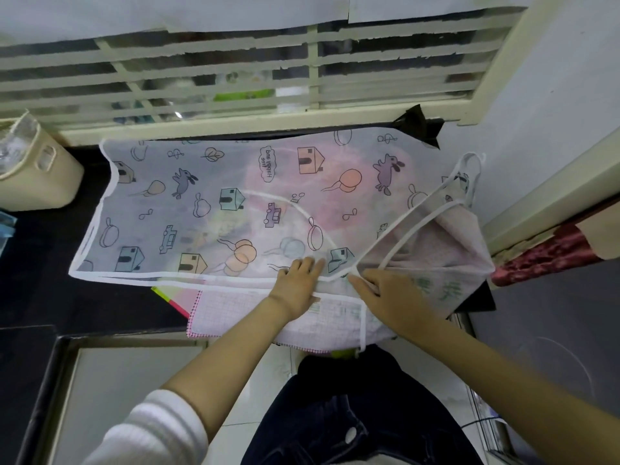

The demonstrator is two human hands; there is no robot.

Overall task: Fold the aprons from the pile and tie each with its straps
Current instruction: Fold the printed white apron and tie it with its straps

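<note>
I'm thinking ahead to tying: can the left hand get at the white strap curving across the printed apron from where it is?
Probably yes. The left hand lies flat on the printed apron, and the white strap lies bare on top just beyond its fingertips, nothing covering it.

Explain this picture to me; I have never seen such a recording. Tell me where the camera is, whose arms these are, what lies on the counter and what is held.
There is no machine: a person wears one camera on the head, looking down at their own arms. A see-through printed apron lies spread on a dark counter, over other aprons, among them a checked apron. The left hand presses flat on it. The right hand touches its edge where a white strap begins; whether it pinches is unclear. A cream basket stands at the left.
</note>
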